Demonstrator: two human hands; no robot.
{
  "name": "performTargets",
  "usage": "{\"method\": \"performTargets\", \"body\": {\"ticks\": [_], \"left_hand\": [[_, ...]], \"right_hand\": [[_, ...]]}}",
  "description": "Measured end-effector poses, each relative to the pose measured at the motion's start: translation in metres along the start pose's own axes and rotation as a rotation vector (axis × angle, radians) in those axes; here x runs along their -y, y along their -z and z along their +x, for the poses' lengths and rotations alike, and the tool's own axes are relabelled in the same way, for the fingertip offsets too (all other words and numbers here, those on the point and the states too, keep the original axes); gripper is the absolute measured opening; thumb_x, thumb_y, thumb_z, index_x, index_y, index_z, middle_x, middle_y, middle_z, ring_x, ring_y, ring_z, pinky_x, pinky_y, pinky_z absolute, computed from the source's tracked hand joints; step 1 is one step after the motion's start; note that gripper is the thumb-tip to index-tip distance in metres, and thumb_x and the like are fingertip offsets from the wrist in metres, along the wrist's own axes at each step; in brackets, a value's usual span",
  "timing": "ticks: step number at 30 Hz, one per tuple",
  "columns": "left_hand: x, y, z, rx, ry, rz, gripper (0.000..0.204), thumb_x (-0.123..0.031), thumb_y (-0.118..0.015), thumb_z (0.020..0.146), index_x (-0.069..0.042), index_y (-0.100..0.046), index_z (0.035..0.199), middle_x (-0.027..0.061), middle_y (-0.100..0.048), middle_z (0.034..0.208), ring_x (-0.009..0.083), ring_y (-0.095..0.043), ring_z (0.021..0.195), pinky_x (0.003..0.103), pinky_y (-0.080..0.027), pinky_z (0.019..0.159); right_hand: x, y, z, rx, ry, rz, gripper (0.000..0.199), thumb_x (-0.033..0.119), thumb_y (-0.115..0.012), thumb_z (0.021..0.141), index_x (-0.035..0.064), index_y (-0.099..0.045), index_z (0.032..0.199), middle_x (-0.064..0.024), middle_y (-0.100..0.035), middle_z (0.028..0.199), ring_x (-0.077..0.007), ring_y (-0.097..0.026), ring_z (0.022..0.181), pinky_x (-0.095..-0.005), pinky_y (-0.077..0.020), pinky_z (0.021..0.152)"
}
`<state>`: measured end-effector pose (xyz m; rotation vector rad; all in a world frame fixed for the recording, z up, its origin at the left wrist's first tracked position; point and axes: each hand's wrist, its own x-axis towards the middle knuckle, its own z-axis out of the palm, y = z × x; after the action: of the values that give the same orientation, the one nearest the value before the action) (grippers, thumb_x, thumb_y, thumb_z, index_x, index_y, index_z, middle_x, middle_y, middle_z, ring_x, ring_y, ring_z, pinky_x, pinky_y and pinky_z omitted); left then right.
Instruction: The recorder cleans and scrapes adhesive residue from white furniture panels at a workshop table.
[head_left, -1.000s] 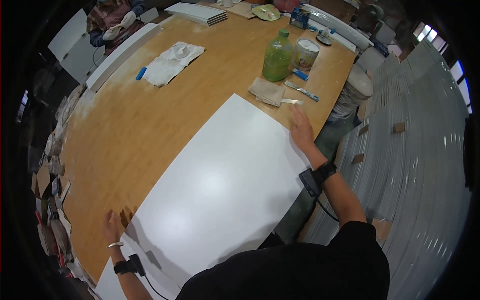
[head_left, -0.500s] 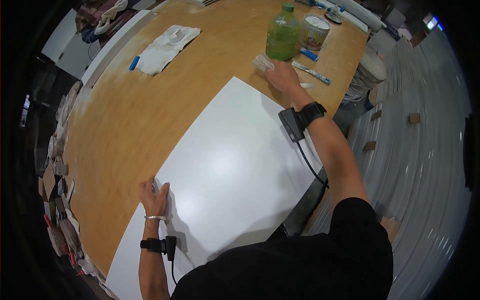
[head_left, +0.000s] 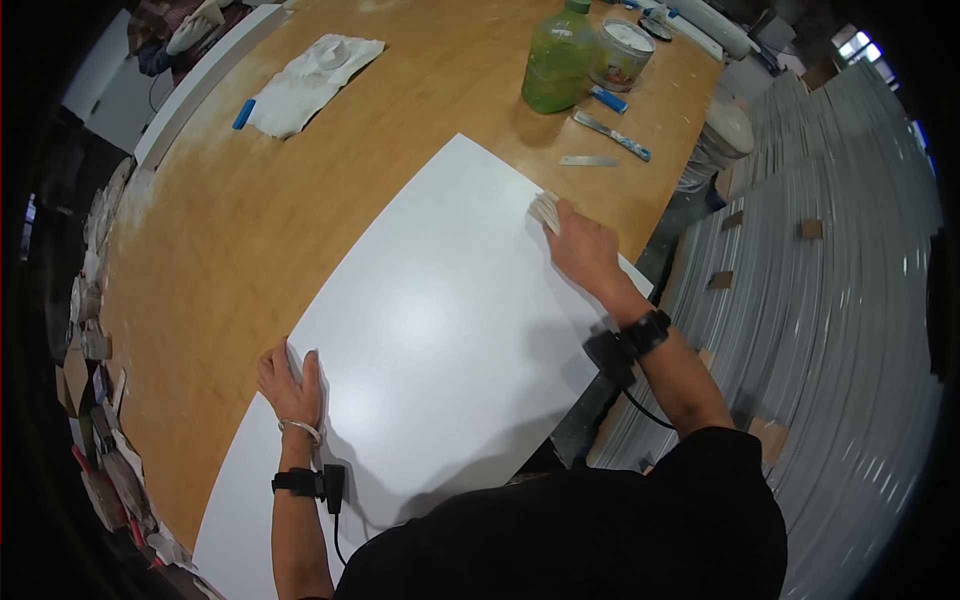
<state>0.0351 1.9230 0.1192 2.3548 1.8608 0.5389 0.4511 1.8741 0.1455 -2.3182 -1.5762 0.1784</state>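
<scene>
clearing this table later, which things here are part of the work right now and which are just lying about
Seemingly in use:
beige cloth, in the right hand
white panel, left hand at its edge

Seemingly just lying about:
green bottle
tin
thin metal strip
blue-patterned tool
white sheet

Panel point(head_left: 440, 300) on tbl point(head_left: 230, 270), near side; cloth point(head_left: 543, 208) at its far right edge. Far right: btl point(head_left: 555, 68) left of can point(head_left: 622, 60), w/ metal strip point(head_left: 588, 161) nearer. Far left: sheet point(head_left: 300, 95).
</scene>
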Motion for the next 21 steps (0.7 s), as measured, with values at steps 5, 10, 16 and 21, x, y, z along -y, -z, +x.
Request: {"method": "performTargets", "body": {"ticks": [5,10,16,21], "left_hand": [[-0.003,0.001,-0.001,-0.002,0.033,0.011,0.049,-0.027,-0.059,0.08,-0.003,-0.046,0.121,0.0157,-0.044,0.106,0.0314,-0.04,0.102,0.042,-0.029,0.091],[-0.011,-0.007,0.006,-0.012,-0.004,-0.056,0.045,-0.024,-0.058,0.082,-0.001,-0.048,0.119,0.0174,-0.046,0.106,0.0316,-0.042,0.101,0.042,-0.032,0.089],[0.007,-0.002,0.0,-0.033,-0.018,-0.02,0.042,-0.023,-0.055,0.084,0.002,-0.049,0.117,0.0188,-0.047,0.105,0.032,-0.044,0.098,0.04,-0.035,0.088],[0.007,-0.006,0.005,-0.016,-0.044,-0.015,0.044,-0.026,-0.052,0.086,0.003,-0.047,0.119,0.0203,-0.046,0.11,0.0327,-0.044,0.103,0.04,-0.035,0.089]], "right_hand": [[0.03,-0.016,-0.021,0.073,0.198,-0.01,0.018,0.012,-0.053,0.077,0.0034,-0.048,0.092,-0.0193,-0.062,0.069,-0.0363,-0.061,0.065,-0.0458,-0.0486,0.057],[0.006,-0.018,0.077,-0.121,0.098,-0.039,0.011,0.01,-0.048,0.079,0.0032,-0.048,0.088,-0.0185,-0.061,0.065,-0.0354,-0.061,0.059,-0.0454,-0.0474,0.053],[0.11,-0.07,-0.077,-0.029,0.597,0.277,0.014,0.01,-0.045,0.081,0.0059,-0.055,0.089,-0.0111,-0.059,0.068,-0.0304,-0.06,0.063,-0.0417,-0.0491,0.054],[-0.033,-0.021,-0.042,-0.275,0.232,0.103,0.025,0.008,-0.049,0.077,0.0096,-0.056,0.101,-0.0113,-0.061,0.078,-0.028,-0.061,0.068,-0.0381,-0.0497,0.059]]}}
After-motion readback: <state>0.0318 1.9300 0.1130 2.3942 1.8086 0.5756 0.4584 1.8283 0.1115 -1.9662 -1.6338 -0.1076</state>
